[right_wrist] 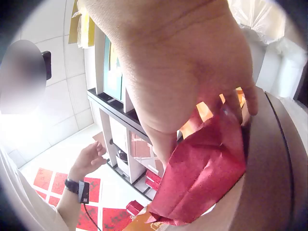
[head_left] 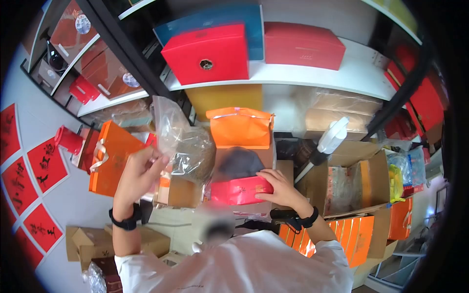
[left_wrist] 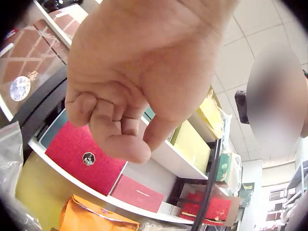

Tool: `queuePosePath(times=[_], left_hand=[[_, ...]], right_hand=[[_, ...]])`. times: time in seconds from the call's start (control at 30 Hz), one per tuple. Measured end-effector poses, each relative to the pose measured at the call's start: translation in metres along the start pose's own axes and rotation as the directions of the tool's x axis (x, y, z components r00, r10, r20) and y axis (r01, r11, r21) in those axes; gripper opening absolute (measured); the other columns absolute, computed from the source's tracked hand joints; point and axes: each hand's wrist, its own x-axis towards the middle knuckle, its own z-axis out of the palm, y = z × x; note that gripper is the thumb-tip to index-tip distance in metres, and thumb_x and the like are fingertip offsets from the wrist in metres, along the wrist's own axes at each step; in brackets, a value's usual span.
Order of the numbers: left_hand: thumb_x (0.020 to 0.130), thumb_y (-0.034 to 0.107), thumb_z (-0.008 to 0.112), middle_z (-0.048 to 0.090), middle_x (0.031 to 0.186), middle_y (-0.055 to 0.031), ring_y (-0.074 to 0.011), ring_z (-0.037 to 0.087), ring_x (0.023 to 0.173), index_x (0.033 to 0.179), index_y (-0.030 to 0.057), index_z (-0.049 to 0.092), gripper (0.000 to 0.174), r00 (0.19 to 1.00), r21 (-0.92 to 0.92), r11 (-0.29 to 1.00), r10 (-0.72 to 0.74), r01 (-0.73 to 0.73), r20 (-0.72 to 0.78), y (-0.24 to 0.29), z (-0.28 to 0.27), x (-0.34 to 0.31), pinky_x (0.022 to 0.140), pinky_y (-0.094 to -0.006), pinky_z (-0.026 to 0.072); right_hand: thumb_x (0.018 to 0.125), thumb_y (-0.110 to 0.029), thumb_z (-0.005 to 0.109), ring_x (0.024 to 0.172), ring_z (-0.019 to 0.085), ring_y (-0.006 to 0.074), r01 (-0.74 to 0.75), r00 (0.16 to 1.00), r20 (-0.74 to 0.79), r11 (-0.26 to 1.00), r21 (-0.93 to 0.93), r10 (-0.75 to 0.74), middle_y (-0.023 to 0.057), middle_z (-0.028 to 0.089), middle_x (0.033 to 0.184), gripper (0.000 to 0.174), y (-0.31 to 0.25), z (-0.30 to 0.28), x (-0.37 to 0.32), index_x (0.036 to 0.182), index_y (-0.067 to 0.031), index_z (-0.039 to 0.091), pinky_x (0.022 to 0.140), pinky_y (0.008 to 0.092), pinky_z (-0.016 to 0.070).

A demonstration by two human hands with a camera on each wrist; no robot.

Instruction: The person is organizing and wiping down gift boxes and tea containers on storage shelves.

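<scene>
A red, creased packet (head_left: 239, 190) lies low in front of the person, over a cardboard box. My right hand (head_left: 281, 188) grips its right end, with the thumb on one side and the fingers on the other in the right wrist view, where the red packet (right_wrist: 204, 168) looks folded. Raised at the left, my left hand (head_left: 139, 176) has its fingers curled in and the thumb close to the index finger; nothing shows between them in the left wrist view. Beside its fingertips stands a clear plastic bag (head_left: 193, 151) of brownish loose contents.
An orange bag (head_left: 242, 129) stands behind the packet, and an orange gift bag (head_left: 110, 158) at the left. To the right are an open cardboard box (head_left: 359, 190) and a white pole-like tool (head_left: 332, 136). Above, a white shelf (head_left: 288, 75) carries red boxes.
</scene>
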Motion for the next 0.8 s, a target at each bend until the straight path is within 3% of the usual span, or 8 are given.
queuePosePath(times=[0.17,0.3,0.33,0.43,0.47,0.6,0.73,0.8], left_hand=[[0.091,0.014,0.062,0.052,0.061,0.0012,-0.0044,0.046,0.056,0.078,-0.002,0.058,0.021,0.988,-0.054,0.988,0.148,-0.146,0.036,-0.074,-0.004,-0.04,0.049,-0.0237,0.0369],[0.094,0.016,0.06,0.052,0.061,0.0018,-0.0049,0.044,0.057,0.077,-0.0017,0.058,0.025,0.988,-0.16,0.987,0.017,0.007,0.152,-0.119,-0.008,-0.073,0.05,-0.0244,0.0366],[0.096,0.017,0.058,0.053,0.062,0.0015,-0.0051,0.046,0.058,0.078,-0.0014,0.059,0.026,0.982,-0.172,0.985,0.048,-0.017,0.183,-0.136,-0.011,-0.078,0.052,-0.0241,0.0382],[0.096,0.019,0.058,0.056,0.064,0.0009,-0.0051,0.048,0.061,0.081,-0.0005,0.062,0.025,0.965,-0.247,0.968,0.101,-0.039,0.241,-0.184,-0.017,-0.094,0.055,-0.024,0.0399],[0.097,0.018,0.056,0.056,0.065,0.0003,-0.0056,0.049,0.061,0.084,0.0005,0.064,0.023,0.955,-0.274,0.961,0.1,-0.02,0.28,-0.196,-0.019,-0.1,0.055,-0.0235,0.0405],[0.096,0.013,0.057,0.062,0.069,-0.0017,-0.0061,0.056,0.064,0.088,-0.0002,0.064,0.017,0.956,-0.578,0.814,0.128,0.05,0.264,-0.219,-0.012,-0.116,0.055,-0.0228,0.0446],[0.096,0.01,0.057,0.067,0.081,-0.0058,-0.0081,0.06,0.067,0.099,-0.0021,0.06,0.014,0.894,-0.556,0.831,0.243,0.008,0.377,-0.255,-0.015,-0.122,0.056,-0.024,0.0468],[0.095,0.01,0.057,0.068,0.086,-0.0072,-0.0089,0.061,0.069,0.102,-0.0023,0.059,0.015,0.846,-0.511,0.859,0.284,-0.017,0.45,-0.276,-0.017,-0.126,0.057,-0.0243,0.0477]], right_hand=[[0.077,-0.035,0.074,0.122,0.045,0.0355,-0.039,0.992,-0.122,0.995,-0.093,0.027,0.0149,0.048,0.132,0.067,-0.011,0.007,-0.007,0.132,-0.0047,0.05,0.103,0.041,0.0381],[0.081,-0.021,0.072,0.112,0.052,0.0326,-0.067,0.883,-0.469,0.988,-0.136,-0.005,0.0155,0.057,0.114,0.034,-0.042,0.012,-0.01,0.109,-0.0032,0.063,0.095,0.0401,0.0423],[0.084,-0.014,0.07,0.096,0.06,0.027,-0.075,0.849,-0.528,0.983,-0.165,-0.024,0.014,0.063,0.101,0.018,-0.055,0.012,-0.012,0.094,0.0002,0.066,0.083,0.036,0.0473],[0.084,-0.011,0.068,0.084,0.064,0.0237,-0.357,0.727,-0.544,0.908,0.219,0.418,0.0134,0.064,0.093,0.013,-0.11,0.034,-0.029,0.09,0.0002,0.067,0.074,0.0313,0.0484],[0.086,-0.009,0.065,0.076,0.064,0.0202,-0.377,0.716,-0.557,0.905,0.198,0.42,0.0118,0.064,0.089,0.012,-0.122,0.046,-0.034,0.094,-0.0008,0.067,0.068,0.0271,0.0479],[0.088,-0.005,0.062,0.073,0.065,0.0185,-0.072,0.627,-0.779,0.994,-0.084,-0.021,0.0083,0.066,0.081,0.009,-0.183,0.094,-0.014,0.095,-0.0014,0.065,0.065,0.0282,0.0487],[0.085,-0.002,0.062,0.08,0.064,0.0289,-0.126,0.865,-0.497,0.989,-0.077,0.071,0.011,0.066,0.088,0.019,-0.22,0.116,-0.028,0.103,-0.0022,0.063,0.07,0.0362,0.0508],[0.085,-0.006,0.065,0.08,0.064,0.0293,-0.044,0.836,-0.548,0.995,-0.084,-0.009,0.0107,0.066,0.088,0.015,-0.239,0.121,-0.02,0.1,-0.0026,0.064,0.069,0.0361,0.0506]])
